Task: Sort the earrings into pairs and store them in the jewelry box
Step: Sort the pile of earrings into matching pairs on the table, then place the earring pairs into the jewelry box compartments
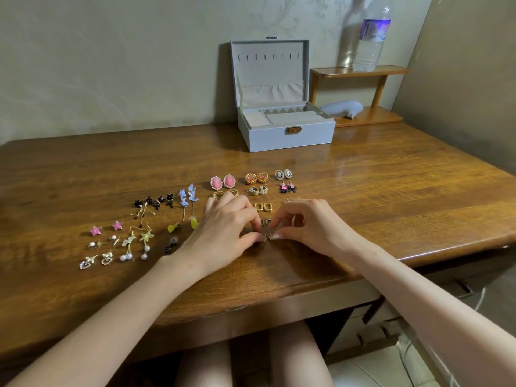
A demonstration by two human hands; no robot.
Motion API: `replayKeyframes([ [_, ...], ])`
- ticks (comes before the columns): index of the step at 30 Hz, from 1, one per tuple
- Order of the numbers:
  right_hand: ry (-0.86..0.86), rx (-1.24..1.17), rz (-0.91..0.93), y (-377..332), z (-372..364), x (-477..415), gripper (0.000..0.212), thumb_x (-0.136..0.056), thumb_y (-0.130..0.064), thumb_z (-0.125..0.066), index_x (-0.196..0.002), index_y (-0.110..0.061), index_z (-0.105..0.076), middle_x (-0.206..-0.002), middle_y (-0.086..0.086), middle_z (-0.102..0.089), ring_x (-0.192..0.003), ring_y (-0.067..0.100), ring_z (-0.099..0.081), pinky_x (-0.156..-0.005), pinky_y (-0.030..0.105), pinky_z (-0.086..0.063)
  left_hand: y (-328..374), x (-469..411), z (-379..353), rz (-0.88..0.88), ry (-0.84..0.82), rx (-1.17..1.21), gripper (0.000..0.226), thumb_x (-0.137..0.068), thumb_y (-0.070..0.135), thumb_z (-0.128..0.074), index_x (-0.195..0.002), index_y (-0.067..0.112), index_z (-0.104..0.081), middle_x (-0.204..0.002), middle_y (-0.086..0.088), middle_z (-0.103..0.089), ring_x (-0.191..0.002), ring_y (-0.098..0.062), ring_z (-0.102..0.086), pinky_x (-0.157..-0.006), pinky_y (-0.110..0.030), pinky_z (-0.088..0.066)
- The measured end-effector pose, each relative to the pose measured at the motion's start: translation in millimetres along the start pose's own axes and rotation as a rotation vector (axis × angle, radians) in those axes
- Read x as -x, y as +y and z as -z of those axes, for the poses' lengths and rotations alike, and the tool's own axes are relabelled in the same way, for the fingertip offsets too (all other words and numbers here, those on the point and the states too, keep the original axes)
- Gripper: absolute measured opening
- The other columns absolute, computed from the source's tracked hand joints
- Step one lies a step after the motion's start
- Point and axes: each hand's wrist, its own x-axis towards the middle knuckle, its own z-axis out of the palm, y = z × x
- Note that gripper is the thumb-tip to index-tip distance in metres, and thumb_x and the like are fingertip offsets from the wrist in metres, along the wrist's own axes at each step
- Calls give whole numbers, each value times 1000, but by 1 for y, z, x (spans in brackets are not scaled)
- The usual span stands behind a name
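Observation:
Several earring pairs lie in rows on the wooden table (363, 196): pink ovals (222, 182), gold-and-pink rounds (256, 177), silver cameos (283, 174), gold hoops (263, 206), blue flowers (187, 197), pink stars (106, 228) and pearl drops (134, 248). My left hand (223, 230) and my right hand (310, 224) meet at the table's middle, fingertips pinched together on a small silver earring (266, 233). The grey jewelry box (287, 135) stands open at the back, its tray empty.
A wooden two-tier shelf (360, 72) sits behind the box to the right, with a water bottle (372, 37) on top and a grey cushion (342, 108) below. A wall closes the right side. The table's front edge runs just under my forearms.

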Motion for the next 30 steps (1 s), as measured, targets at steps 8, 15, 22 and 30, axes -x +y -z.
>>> replayKeyframes([
  [8,51,9,-45,-1,15,3,4,-82,-23,-70,-82,-27,-70,-74,-12,-62,-62,4,-49,-56,13,-39,-18,6,18,69,92,-5,15,-83,39,-60,-89,25,-62,-98,15,-49,-99,-5,-33,-86,-26,-18],
  [15,45,25,29,-14,23,-19,6,-82,-23,-71,-85,-18,-73,-76,-5,-66,-65,5,-52,-61,18,-41,-44,-4,43,142,84,-4,15,-83,35,-63,-95,25,-59,-102,12,-49,-102,-10,-45,-87,-32,-29],
  [22,38,129,88,-21,19,-82,12,-83,-21,-69,-93,-14,-73,-93,0,-70,-76,8,-57,-69,20,-45,-76,-48,47,313,-46,-90,25,-85,39,-60,-104,23,-56,-111,5,-55,-109,-17,-48,-94,-37,-35],
  [30,41,186,5,9,28,-136,19,-86,-18,-66,-104,-13,-68,-108,7,-67,-86,11,-57,-77,23,-48,-83,-103,26,334,-72,15,27,-87,28,-62,-111,19,-53,-119,-2,-55,-106,-18,-54,-97,-39,-43],
])
